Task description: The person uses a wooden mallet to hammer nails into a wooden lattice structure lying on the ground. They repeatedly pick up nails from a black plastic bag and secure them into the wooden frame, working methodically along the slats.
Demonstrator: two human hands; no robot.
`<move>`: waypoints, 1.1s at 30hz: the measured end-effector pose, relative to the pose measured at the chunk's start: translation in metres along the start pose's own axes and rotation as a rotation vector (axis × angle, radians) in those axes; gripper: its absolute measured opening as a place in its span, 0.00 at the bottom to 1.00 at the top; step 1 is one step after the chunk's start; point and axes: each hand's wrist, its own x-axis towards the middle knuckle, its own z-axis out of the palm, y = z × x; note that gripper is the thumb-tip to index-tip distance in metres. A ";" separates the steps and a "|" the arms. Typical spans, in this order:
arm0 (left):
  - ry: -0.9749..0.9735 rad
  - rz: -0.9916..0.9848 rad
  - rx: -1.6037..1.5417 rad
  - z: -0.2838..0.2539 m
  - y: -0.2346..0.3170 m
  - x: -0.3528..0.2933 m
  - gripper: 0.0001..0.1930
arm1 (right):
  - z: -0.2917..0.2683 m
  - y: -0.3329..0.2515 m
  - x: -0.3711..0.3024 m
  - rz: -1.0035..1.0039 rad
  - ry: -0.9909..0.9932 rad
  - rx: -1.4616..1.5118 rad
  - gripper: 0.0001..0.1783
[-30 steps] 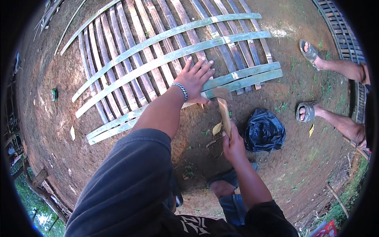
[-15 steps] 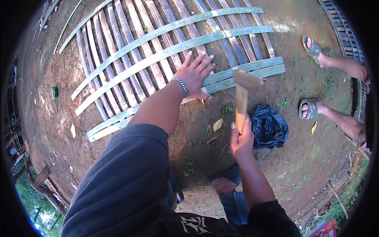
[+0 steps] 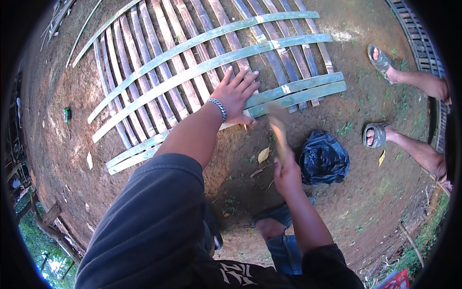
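A panel of long bamboo slats [image 3: 202, 65] lies on the ground, crossed by several green bamboo strips [image 3: 250, 48]. My left hand [image 3: 234, 100], with a chain bracelet on its wrist, is pressed down on the panel's near edge, fingers spread, beside the paired green strips [image 3: 308, 91]. Wrapped around a wooden handle, my right hand [image 3: 288, 177] grips a hammer [image 3: 279, 135]. The hammer's head is smeared by motion close to the nearest strip, right of my left hand; whether it touches the strip I cannot tell.
A dark plastic bag [image 3: 325, 159] sits right of the hammer. Another person's sandalled feet [image 3: 376, 135] are at the right, near a slatted panel [image 3: 423, 43]. A yellow leaf [image 3: 263, 154] and a small green object [image 3: 67, 114] lie on the dirt.
The hammer has swung left and slightly nearer to me, with my right hand shifting the same way. My left hand stays at nearly the same place on the panel.
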 end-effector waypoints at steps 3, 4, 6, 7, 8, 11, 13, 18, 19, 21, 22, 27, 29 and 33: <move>0.001 0.004 -0.012 0.000 -0.003 -0.004 0.60 | -0.013 -0.013 0.008 0.008 0.020 0.066 0.26; 0.011 -0.001 -0.002 0.000 -0.004 -0.004 0.60 | -0.018 -0.018 0.007 -0.033 0.099 0.115 0.25; 0.029 -0.013 0.019 -0.001 -0.007 -0.003 0.60 | -0.021 -0.025 0.010 -0.044 0.207 0.262 0.23; 0.009 -0.013 -0.003 0.001 -0.004 -0.006 0.60 | -0.015 -0.013 0.005 -0.066 0.202 0.319 0.24; 0.011 -0.006 -0.008 0.003 -0.002 -0.005 0.60 | -0.011 -0.005 0.000 -0.057 0.185 0.315 0.24; 0.024 0.000 -0.004 0.001 -0.004 0.001 0.60 | 0.005 0.005 0.000 -0.002 0.087 0.206 0.24; 0.025 0.004 0.002 -0.001 -0.003 0.001 0.60 | 0.009 0.003 0.005 0.132 -0.034 0.272 0.23; 0.044 -0.001 -0.010 0.005 -0.004 -0.004 0.60 | 0.010 -0.005 0.012 0.382 -0.137 0.898 0.13; 0.032 -0.003 -0.008 0.003 -0.004 -0.004 0.60 | 0.006 -0.004 0.016 0.389 -0.177 0.904 0.11; 0.027 0.000 -0.006 0.001 -0.004 -0.001 0.60 | 0.000 0.001 0.018 0.404 -0.297 0.859 0.12; 0.030 0.002 -0.008 0.002 -0.003 -0.002 0.60 | 0.000 0.001 0.017 0.406 -0.292 0.864 0.13; 0.035 -0.001 -0.016 0.002 -0.004 -0.002 0.60 | 0.003 -0.002 0.016 0.422 -0.318 0.893 0.16; 0.021 -0.001 -0.015 0.002 -0.004 -0.004 0.60 | 0.004 -0.002 0.015 0.421 -0.319 0.897 0.16; 0.031 -0.002 -0.019 0.002 -0.003 -0.004 0.60 | 0.005 -0.002 0.013 0.411 -0.324 0.884 0.15</move>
